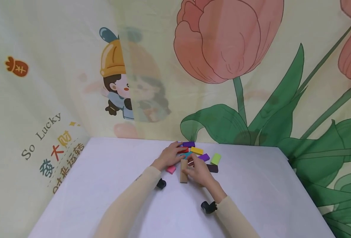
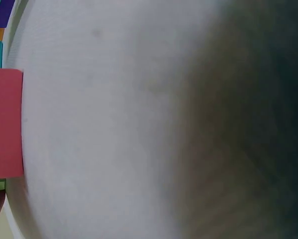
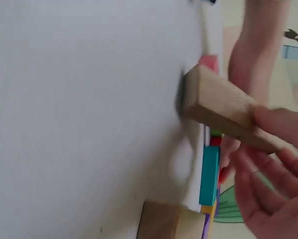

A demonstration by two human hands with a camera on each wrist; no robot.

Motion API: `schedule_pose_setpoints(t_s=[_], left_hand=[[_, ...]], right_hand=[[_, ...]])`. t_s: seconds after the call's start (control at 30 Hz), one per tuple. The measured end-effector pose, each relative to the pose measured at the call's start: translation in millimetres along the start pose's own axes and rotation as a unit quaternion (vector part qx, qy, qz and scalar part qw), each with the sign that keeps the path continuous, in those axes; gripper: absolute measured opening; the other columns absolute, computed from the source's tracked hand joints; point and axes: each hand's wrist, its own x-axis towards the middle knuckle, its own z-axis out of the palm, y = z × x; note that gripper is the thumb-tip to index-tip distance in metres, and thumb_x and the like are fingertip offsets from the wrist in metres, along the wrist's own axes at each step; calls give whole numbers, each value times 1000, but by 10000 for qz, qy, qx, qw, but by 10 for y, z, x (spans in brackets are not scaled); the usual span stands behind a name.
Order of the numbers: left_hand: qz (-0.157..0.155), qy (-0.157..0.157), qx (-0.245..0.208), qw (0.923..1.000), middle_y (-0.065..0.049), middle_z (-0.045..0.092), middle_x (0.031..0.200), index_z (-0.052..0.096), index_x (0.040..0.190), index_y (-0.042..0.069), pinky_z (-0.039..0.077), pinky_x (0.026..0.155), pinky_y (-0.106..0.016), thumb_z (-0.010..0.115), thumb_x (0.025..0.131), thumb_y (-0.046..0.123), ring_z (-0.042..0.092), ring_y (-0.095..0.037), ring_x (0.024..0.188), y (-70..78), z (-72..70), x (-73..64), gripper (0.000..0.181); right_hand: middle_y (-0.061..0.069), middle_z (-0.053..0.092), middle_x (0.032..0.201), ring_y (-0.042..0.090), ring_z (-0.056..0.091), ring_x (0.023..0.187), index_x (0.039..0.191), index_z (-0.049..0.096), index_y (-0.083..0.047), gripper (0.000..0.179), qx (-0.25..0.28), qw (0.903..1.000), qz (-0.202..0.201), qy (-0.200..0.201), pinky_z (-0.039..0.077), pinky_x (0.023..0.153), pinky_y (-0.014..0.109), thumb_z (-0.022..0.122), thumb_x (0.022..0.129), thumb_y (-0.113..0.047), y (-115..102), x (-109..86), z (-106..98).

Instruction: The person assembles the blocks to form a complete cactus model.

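Observation:
My right hand [image 1: 201,171] pinches a plain wooden block [image 1: 184,172] between thumb and fingers. In the right wrist view the block [image 3: 221,102] slants, its far end close over the white table. Fingers fairly straight, my left hand [image 1: 170,154] reaches over the colored blocks, fingertips right at a red block [image 1: 183,150] and a teal block [image 1: 188,154]. A pink block [image 1: 171,169] lies beneath that hand's near side and looms large as a red-pink block [image 2: 5,123] in the left wrist view. Part of a second wooden block [image 3: 171,221] shows beside my right hand.
Right of the hands lie a purple block [image 1: 204,157], a yellow block [image 1: 197,150], a lime block [image 1: 215,159] and a dark block [image 1: 212,168]. Another purple block [image 1: 188,144] sits by the table's back edge. A printed curtain [image 1: 151,66] hangs behind the white table [image 1: 267,191].

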Motion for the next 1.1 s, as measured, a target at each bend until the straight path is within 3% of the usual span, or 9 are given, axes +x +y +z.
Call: schedule_pose_setpoints(t_s=[0.1, 0.2, 0.37, 0.53, 0.63, 0.77, 1.1], left_hand=[[5, 53, -8, 10000, -11, 41, 152, 58, 136, 19, 36, 110, -54, 57, 95, 40, 32, -35, 144, -5, 5, -3, 46], [-20, 50, 31, 10000, -11, 41, 152, 58, 136, 18, 37, 110, -53, 57, 95, 39, 32, -34, 144, -15, 20, -1, 46], [-156, -32, 54, 9999, -9, 40, 154, 57, 137, 19, 35, 111, -52, 57, 95, 40, 31, -32, 146, -11, 23, 5, 47], [-156, -79, -11, 9998, -9, 39, 154, 56, 137, 19, 36, 111, -52, 57, 95, 40, 30, -32, 146, 9, 11, 1, 47], [-114, -78, -2, 9999, -10, 40, 154, 56, 137, 18, 36, 111, -52, 57, 95, 40, 31, -32, 145, 14, 7, 5, 48], [-116, -110, 48, 9999, -9, 39, 154, 55, 138, 18, 36, 111, -52, 56, 95, 41, 30, -32, 146, 19, 3, 12, 48], [-199, -218, 96, 9995, -7, 37, 156, 54, 139, 20, 36, 112, -52, 55, 96, 42, 28, -30, 147, 0, 28, 31, 49]], right_hand=[[10, 67, 104, 20, 67, 89, 115, 57, -9, 34, 786, 9967, -140, 136, 57, 77, 31, 73, 85, -11, -21, -47, -13], [7, 68, 100, 16, 66, 82, 113, 63, -11, 31, 1104, 9939, 24, -25, 56, 73, 26, 74, 85, -13, -68, -127, -38], [9, 68, 97, 14, 65, 80, 107, 67, -7, 27, 1523, 9854, 261, -715, 55, 72, 23, 76, 83, -15, -210, -387, -86], [7, 65, 88, 12, 61, 73, 105, 66, -2, 27, 1942, 9692, 481, -1437, 52, 66, 19, 76, 82, -12, -202, -709, -29], [1, 60, 82, 10, 58, 69, 102, 66, -3, 27, 2186, 9592, 652, -1669, 50, 61, 19, 78, 80, -12, -112, -851, 35], [0, 59, 80, 11, 59, 68, 100, 66, -4, 26, 2260, 9530, 837, -1837, 50, 60, 20, 79, 79, -13, -80, -1004, 42], [0, 62, 86, 9, 55, 63, 92, 67, -7, 21, 1890, 9578, 879, -1982, 46, 57, 17, 80, 76, -11, -36, -1190, 55]])
